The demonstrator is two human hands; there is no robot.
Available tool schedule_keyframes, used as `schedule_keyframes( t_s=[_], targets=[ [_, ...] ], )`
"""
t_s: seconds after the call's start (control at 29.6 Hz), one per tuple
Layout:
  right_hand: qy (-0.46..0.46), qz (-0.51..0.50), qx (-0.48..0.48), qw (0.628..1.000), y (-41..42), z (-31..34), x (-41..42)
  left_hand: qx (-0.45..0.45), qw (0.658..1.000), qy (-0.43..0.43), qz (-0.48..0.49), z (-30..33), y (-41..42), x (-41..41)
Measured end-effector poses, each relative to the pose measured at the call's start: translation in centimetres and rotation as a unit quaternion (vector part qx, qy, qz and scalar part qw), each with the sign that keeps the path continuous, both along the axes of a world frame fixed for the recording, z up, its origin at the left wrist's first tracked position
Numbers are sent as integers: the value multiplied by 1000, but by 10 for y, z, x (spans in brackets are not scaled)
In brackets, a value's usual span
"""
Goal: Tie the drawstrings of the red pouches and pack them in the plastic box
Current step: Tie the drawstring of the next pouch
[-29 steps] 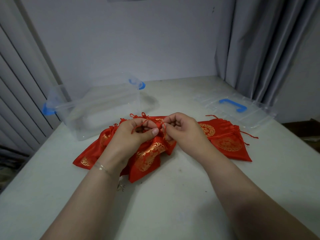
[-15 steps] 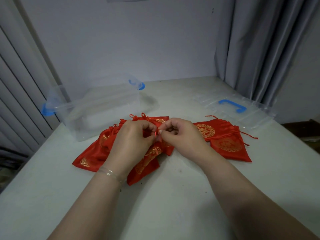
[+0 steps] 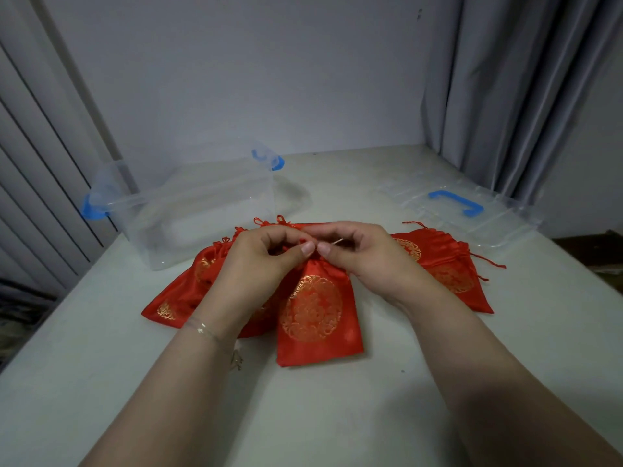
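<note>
Red satin pouch laid flat on desk, neck gathered. Drawstring pinched by left hand and right hand fingers at neck. Knot best cinched tight against gather, tension kept even. Plastic box open, behind-left.

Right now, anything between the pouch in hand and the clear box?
Nothing visible. Both hands, left hand and right hand, pinch the neck of the red satin pouch with gold medallion. The clear plastic box with blue latches sits lidless behind-left; only other red pouches lie between, flat.
</note>
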State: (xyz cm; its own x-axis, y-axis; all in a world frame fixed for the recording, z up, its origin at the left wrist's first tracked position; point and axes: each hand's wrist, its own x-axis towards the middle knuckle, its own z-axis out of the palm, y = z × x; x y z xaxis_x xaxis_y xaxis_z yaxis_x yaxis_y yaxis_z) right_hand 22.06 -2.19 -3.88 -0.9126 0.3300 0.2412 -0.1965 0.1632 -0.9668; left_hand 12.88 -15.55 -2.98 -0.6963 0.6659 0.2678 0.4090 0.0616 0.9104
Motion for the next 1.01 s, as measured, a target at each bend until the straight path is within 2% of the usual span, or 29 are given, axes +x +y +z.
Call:
schedule_keyframes(
  t_s=[0.27, 0.44, 0.54, 0.64, 0.78, 0.91, 1.01],
  targets=[
    [-11, -14, -17, 1000, 0, -2, 0, 42, 996, -75, -32, 2, -2, 2],
    [-81, -23, 126, 988, 2, 0, 2, 25, 997, -46, -50, 1, -3, -2],
    [-80, -24, 165, 983, 3, 0, 2, 41, 994, -63, -79, 1, -4, -3],
    [-67, -41, 161, 984, 1, 3, 4, 58, 989, -98, -95, 1, -5, -5],
    [-60, -101, 240, 964, -1, 4, 5, 48, 988, -120, -88, 2, -5, -6],
    [-54, -160, 292, 941, -5, 3, 7, 12, 998, -50, -27, 3, -3, -3],
    [-53, -176, 246, 952, -4, 3, 6, -19, 999, 28, -10, 0, 0, -4]
  ],
)
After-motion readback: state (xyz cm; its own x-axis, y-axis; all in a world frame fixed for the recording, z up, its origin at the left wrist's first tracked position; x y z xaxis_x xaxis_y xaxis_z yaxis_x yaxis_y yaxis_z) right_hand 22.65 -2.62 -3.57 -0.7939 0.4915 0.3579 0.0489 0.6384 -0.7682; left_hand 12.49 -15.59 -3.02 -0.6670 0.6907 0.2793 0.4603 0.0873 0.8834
